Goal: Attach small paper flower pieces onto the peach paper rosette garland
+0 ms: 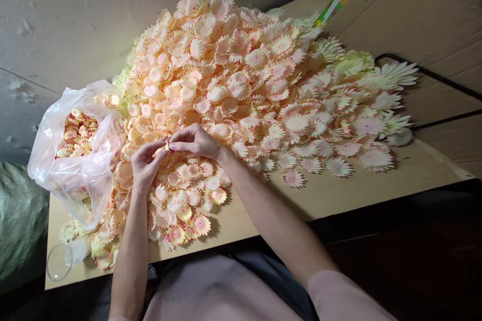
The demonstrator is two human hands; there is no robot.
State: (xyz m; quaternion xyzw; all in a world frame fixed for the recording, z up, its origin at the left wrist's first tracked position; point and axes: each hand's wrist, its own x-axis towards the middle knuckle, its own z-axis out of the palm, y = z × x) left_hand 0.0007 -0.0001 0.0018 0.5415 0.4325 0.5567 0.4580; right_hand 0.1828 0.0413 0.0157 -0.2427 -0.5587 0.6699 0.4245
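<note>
A small cream petal piece with red tips (167,145) is pinched between the fingertips of both hands, just above a big heap of artificial flower petal discs (241,85). My left hand (146,159) holds its left side with thumb and fingers. From the right, my right hand (196,141) grips it with closed fingertips, which hide part of the piece. The heaped discs are pale pink, cream and yellow, many with red-tipped fringes. Left of my hands stands an open white plastic bag (45,130) with curled flower pieces (80,133) inside.
The wooden table (241,220) has its front edge close to my body. A clear glass (60,262) lies on its side at the near left corner. A green packet (341,0) and a black bar (448,77) are at the right, and a green sack (22,225) is at the left.
</note>
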